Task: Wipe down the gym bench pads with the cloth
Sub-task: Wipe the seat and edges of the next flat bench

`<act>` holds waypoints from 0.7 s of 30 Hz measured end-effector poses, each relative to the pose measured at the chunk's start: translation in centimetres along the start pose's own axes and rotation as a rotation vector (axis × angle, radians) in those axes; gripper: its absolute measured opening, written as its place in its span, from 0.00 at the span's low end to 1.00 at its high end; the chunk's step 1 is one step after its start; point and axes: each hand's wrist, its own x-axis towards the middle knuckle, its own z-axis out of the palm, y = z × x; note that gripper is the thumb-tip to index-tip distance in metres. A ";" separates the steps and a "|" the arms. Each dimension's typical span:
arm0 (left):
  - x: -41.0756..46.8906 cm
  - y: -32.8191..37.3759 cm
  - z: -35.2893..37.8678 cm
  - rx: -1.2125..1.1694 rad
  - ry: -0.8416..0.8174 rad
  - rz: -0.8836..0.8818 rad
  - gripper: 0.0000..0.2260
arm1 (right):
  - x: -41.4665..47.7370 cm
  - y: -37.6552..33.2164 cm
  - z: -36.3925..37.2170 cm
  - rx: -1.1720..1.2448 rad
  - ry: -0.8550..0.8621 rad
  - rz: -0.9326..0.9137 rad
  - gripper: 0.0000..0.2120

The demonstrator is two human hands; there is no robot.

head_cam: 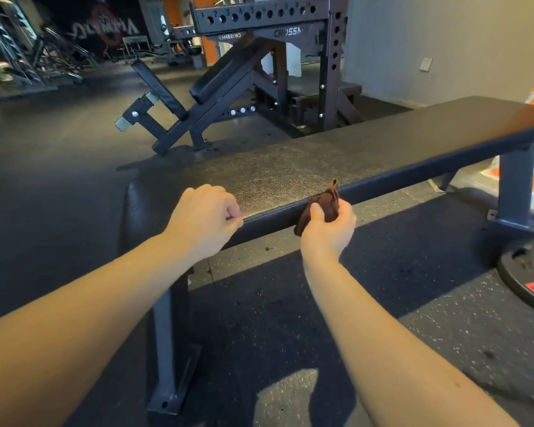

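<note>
A: Cloth?

B: Cloth (324, 208) is brown, soft and bunched into a wad. It's pressed against the front side face of the pad (321, 161), with one corner poking up above the top edge.

A: Right hand?

B: Right hand (329, 232) is clamped on the cloth, thumb across the front, fingers curled round from below. The palm sits lower than the pad's edge.

A: Left?

B: Left hand (205, 218) has its fingers curled into a fist with nothing in it. It rests on the pad's near edge close to the left end, apart from the cloth.

A: Pad surface?

B: Long, flat, rectangular. Black vinyl with a pebbled leather grain, a stitched seam along the front edge and rounded corners. Some sheen on the side face.

A: Frame?

B: Square steel legs, dark grey matte. The near leg (164, 334) has a flat bolted foot plate. The far leg (514, 186) is at the right.

A: Floor?

B: Floor (290, 303) is black rubber matting, speckled, with scattered dirt specks.

A: Anything else?

B: A round black plate (530, 282) with a red label lies flat on the floor at the right. Behind the pad is an incline bench (225, 75), also padded black, and a perforated steel rack (330, 57) with numbered holes.
</note>
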 end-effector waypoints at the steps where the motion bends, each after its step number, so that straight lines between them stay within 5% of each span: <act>1: -0.2 -0.3 -0.1 0.000 0.001 -0.008 0.06 | 0.0 -0.1 0.1 0.000 0.016 -0.010 0.12; 4: -0.8 -0.8 -0.3 -0.023 0.014 -0.045 0.06 | -1.7 -0.3 1.0 0.023 -0.006 -0.029 0.13; 11: -2.9 -1.5 0.4 -0.046 0.095 -0.162 0.07 | -8.5 0.3 2.6 -0.048 -0.352 -0.092 0.13; 21: -5.8 -5.5 -1.2 -0.072 0.059 -0.197 0.05 | -3.3 -1.5 1.4 -0.090 -0.056 -0.110 0.14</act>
